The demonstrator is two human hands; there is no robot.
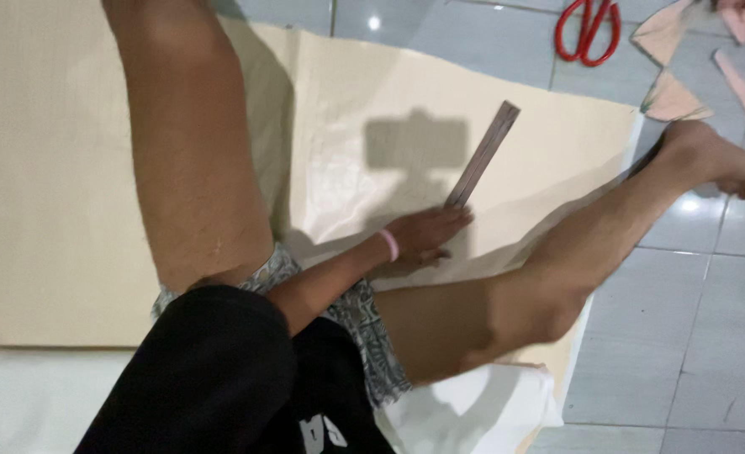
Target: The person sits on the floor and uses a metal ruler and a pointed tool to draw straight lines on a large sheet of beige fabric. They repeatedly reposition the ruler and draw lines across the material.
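Head view: we see 1 hand (423,238), which side we cannot tell, lying flat with fingers together on the near end of a ruler (482,155) on cream paper (549,143). We judge firm downward pressure would stop it sliding. Red scissors (589,29) lie far right.

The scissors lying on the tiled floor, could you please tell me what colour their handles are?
Red, on the scissors; head view.

Hand (423,235) presses ruler (482,155) (on paper (347,109)).
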